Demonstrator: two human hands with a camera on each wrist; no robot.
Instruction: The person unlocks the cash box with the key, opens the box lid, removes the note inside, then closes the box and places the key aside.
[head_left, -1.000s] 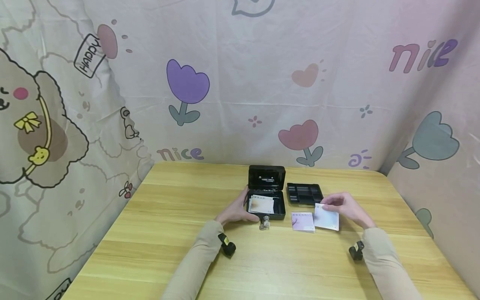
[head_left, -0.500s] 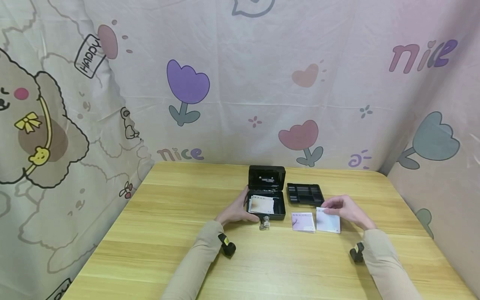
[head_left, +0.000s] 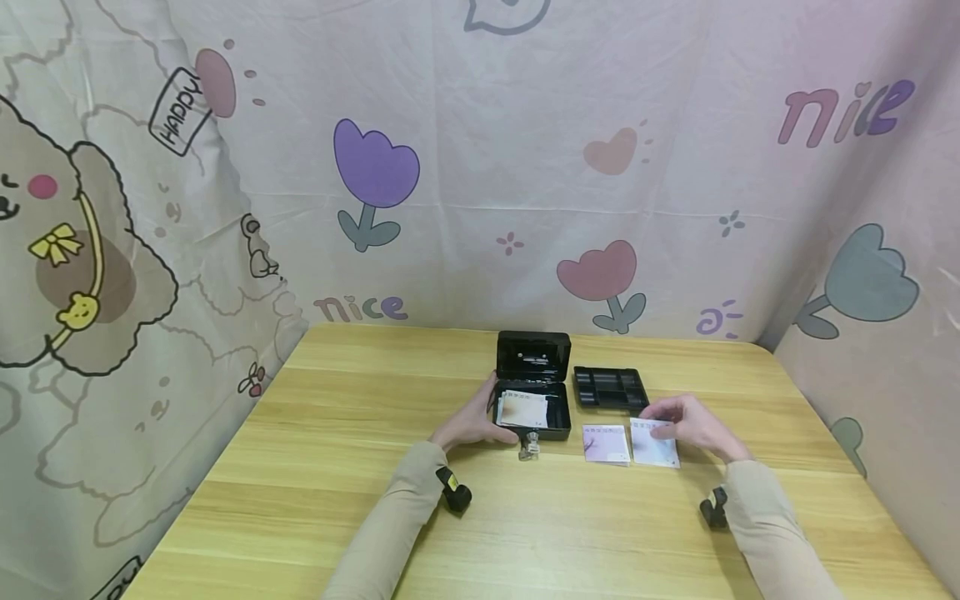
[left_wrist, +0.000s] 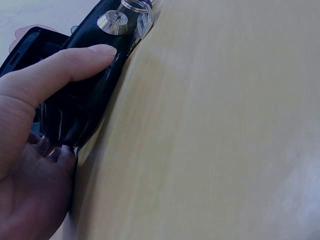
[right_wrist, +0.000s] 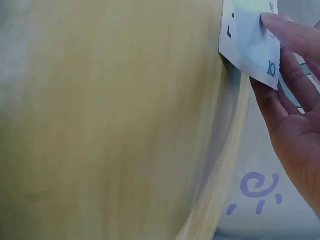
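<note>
My left hand (head_left: pixel 472 419) grips the left front corner of an open black cash box (head_left: pixel 557 433), its lid raised at the back. In the left wrist view the thumb presses the front wall beside a silver lock (left_wrist: pixel 114 22), and the other fingers lie along the side. Pale paper notes (head_left: pixel 523 408) lie inside the box. To the right, my right hand (head_left: pixel 693 423) pinches a pale blue note (head_left: pixel 654 448) by its upper right part, thumb on top. The right wrist view shows a printed 10 on this note (right_wrist: pixel 250 42), which tilts off the table.
A pinkish-purple stack of notes (head_left: pixel 606 446) lies just left of the blue note. Behind it rests a black compartment tray (head_left: pixel 609 375). Keys (head_left: pixel 529 447) hang at the box's front. A patterned cloth (head_left: pixel 465 167) rises behind the wooden table (head_left: pixel 570 533).
My right hand and the blue note have shifted slightly toward me, leaving a small gap to the purple stack. The left hand and the cash box stay where they were.
</note>
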